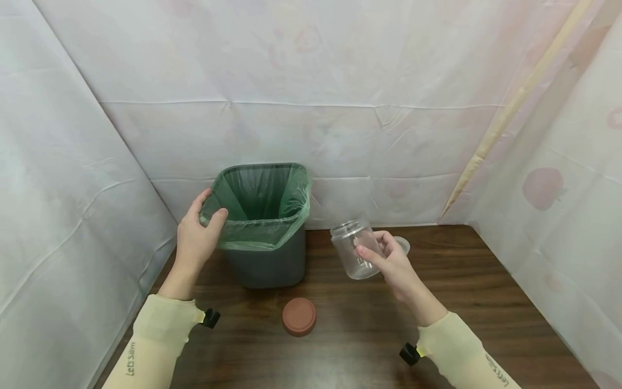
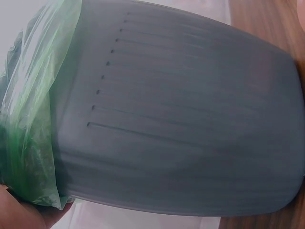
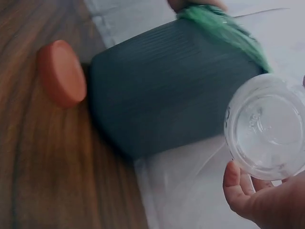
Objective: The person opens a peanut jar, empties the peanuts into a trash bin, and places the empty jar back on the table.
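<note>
Clear jar point(image 1: 349, 260) sits in right hand point(image 1: 393, 265), fingers pinching its side, thumb opposed. It is right of the bin point(image 1: 272, 270), apart; long axis tilts, mouth up and leftward, binward. Open gap between. Left hand point(image 1: 196, 232) spans the rim's near-left corner, fingers spread; cannot tell whether they pinch the green liner point(image 1: 257, 235). Reddish lid point(image 1: 298, 316) lies in front.

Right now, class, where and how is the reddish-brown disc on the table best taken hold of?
Probably by its round side wall, pinched across from above and the near side: the reddish-brown disc lies flat and low on the table, with the bin standing beyond it.
</note>
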`<action>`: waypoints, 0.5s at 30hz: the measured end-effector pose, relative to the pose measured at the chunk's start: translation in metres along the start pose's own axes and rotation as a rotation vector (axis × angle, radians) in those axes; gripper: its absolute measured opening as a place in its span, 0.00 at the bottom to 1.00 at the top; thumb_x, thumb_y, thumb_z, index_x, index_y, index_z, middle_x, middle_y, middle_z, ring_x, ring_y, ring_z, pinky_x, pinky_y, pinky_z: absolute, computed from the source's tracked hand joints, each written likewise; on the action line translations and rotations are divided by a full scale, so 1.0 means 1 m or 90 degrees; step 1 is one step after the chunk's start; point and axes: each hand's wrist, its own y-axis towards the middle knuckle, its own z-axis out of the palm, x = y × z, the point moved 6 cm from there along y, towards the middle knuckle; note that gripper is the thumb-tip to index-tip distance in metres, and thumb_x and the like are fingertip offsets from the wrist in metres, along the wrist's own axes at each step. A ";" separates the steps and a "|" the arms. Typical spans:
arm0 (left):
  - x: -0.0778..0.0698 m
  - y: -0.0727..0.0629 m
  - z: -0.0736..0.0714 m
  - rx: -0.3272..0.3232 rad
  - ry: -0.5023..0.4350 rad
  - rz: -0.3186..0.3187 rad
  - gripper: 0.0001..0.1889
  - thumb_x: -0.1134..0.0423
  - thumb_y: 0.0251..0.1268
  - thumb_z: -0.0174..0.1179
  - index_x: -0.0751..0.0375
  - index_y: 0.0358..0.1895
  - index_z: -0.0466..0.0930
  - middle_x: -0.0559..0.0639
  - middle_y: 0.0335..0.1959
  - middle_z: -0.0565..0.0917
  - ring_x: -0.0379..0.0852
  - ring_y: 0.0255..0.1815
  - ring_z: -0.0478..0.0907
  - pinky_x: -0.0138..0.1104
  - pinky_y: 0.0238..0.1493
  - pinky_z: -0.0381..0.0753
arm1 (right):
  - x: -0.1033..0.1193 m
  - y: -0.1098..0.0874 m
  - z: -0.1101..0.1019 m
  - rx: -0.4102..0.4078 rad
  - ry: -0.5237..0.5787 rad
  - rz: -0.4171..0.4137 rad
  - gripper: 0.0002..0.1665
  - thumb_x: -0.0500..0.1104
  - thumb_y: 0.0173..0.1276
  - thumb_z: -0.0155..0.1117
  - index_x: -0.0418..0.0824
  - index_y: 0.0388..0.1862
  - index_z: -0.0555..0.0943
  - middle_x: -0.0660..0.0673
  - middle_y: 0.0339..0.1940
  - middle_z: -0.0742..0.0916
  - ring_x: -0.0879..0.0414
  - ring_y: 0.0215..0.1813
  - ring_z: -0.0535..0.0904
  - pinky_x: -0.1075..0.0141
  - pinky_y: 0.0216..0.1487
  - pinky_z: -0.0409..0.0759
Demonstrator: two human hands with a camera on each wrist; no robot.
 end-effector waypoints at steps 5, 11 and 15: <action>0.000 0.000 0.000 0.001 0.002 -0.001 0.35 0.41 0.82 0.56 0.44 0.87 0.66 0.46 0.11 0.67 0.41 0.11 0.55 0.42 0.22 0.67 | -0.017 -0.004 0.005 0.013 -0.040 0.025 0.40 0.41 0.75 0.74 0.38 0.80 0.68 0.37 0.69 0.83 0.52 0.65 0.84 0.61 0.64 0.81; 0.000 0.000 0.000 0.001 0.000 0.002 0.35 0.41 0.82 0.56 0.44 0.86 0.66 0.47 0.10 0.67 0.41 0.11 0.54 0.41 0.20 0.65 | -0.037 -0.010 0.014 0.066 -0.128 -0.042 0.44 0.40 0.66 0.83 0.39 0.79 0.74 0.34 0.67 0.83 0.45 0.63 0.85 0.57 0.60 0.86; 0.000 0.000 0.000 0.005 -0.003 0.001 0.35 0.41 0.82 0.56 0.44 0.87 0.66 0.48 0.10 0.68 0.41 0.11 0.54 0.41 0.20 0.66 | -0.043 -0.016 0.017 0.071 -0.271 -0.112 0.48 0.48 0.57 0.91 0.45 0.74 0.77 0.42 0.64 0.83 0.49 0.62 0.83 0.54 0.62 0.83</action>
